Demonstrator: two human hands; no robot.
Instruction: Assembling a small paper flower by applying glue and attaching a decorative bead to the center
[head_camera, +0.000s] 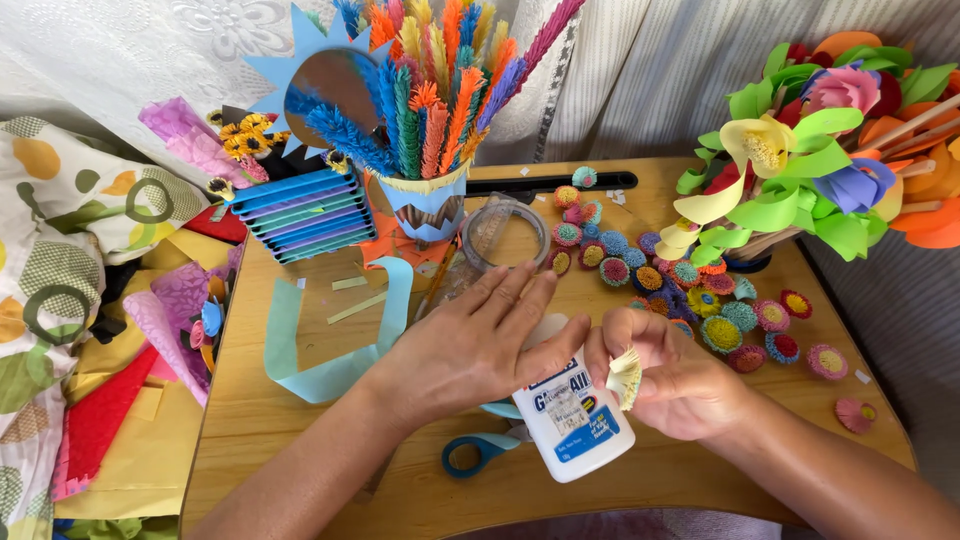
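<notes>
Head view, far left: patterned cloth (50, 230) & loose paper sheets (120, 420) in red, yellow, pink, off the desk edge
Desk (300, 440): wooden, light blue paper strip (330, 360) curled on it just left of the left forearm
Back left: stack of blue/purple folded paper (300, 215), cup of fringed paper stems (430, 130) beside it, clear jar (500, 235) in front of the cup
Left hand (480, 345): flat, fingers spread, grip wide & holding nothing; fingertips rest on top end of glue bottle
Glue bottle (572, 420): white w/ blue label, lying on desk between the two hands, long axis running from its top under the left hand down toward the wearer; left hand nearer its top, right hand touching its right side
Scissors (475, 455): blue handle showing just left of bottle base
Right hand (670, 385): grip narrow, pinched on small cream fringed paper roll (625, 375), held right above the bottle
Mid right: many small rolled paper flowers (690, 290) scattered on desk
Far right: paper flower bouquet (810, 150), well apart from hands
</notes>
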